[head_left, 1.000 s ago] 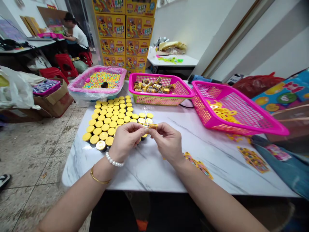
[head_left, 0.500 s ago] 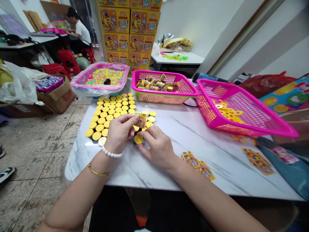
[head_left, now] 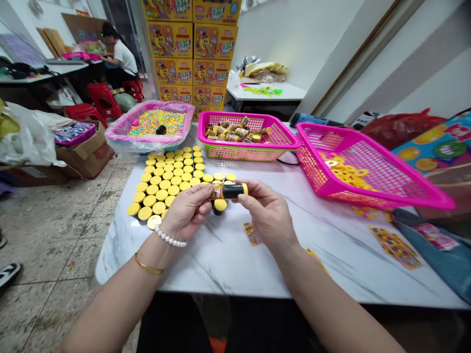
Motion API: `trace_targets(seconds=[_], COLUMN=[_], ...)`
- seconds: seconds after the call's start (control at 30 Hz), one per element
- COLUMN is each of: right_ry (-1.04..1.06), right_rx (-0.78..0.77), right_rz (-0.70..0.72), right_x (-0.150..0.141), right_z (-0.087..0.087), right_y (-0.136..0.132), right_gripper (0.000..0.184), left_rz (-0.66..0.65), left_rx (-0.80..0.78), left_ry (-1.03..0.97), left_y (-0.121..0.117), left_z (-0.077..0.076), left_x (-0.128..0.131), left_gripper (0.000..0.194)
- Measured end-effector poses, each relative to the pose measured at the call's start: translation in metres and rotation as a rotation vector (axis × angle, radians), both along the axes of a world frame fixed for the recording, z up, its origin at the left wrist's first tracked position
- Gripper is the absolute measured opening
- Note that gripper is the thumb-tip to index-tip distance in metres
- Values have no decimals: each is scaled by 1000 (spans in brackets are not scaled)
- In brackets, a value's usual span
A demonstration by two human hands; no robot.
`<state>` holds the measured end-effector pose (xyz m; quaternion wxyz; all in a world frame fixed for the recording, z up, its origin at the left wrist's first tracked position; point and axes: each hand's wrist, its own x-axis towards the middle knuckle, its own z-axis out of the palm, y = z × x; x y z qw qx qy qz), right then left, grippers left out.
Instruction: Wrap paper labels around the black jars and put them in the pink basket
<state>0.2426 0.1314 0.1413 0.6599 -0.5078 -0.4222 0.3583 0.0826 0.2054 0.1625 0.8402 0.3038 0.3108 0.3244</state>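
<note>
My left hand (head_left: 187,208), with a pearl bracelet and a gold bangle at the wrist, pinches a small printed label (head_left: 216,191) in yellow and orange. Lying sideways in my right hand (head_left: 270,215) is a small black jar (head_left: 233,191) with a yellow lid at its right end. The label meets the jar's left end; whether it is stuck there I cannot tell. Just behind and left of my hands stand rows of yellow-lidded jars (head_left: 161,194). One printed card or label (head_left: 251,234) lies flat beside my right hand, partly covered by it.
A lined tub (head_left: 110,133) of colourful beads, a pink basket (head_left: 253,156) of wrapped jars and another pink basket (head_left: 390,152) with yellow pieces line the back. More printed labels (head_left: 395,246) lie right. Yellow cartons (head_left: 191,59) are stacked behind; a seated person (head_left: 123,56) works far left.
My right hand has lifted a jar from the table and brought it, turned sideways, against the label in my left hand. Another label now shows beside my right hand. The view has shifted slightly.
</note>
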Motion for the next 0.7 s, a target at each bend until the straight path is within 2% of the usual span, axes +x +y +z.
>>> trace_targets(seconds=[0.1, 0.3, 0.5, 0.63, 0.7], right_ry=[-116, -114, -176, -152, -172], right_rx=[74, 48, 146, 117, 119], right_rz=[-114, 9, -122, -18, -33], right_x=[-4, -4, -14, -15, -11], right_z=[-2, -4, -10, -8, -7], right_y=[-3, -1, -4, -4, -3], right_gripper=[30, 31, 26, 27, 29], left_rz=[10, 1, -15, 15, 20], left_rx=[-11, -23, 28, 79, 103], left_ry=[-6, -8, 5, 42, 68], left_y=[0, 0, -4, -6, -6], left_z=[1, 1, 0, -2, -3], left_x=[1, 2, 3, 3, 3], left_gripper=[23, 23, 29, 33, 37])
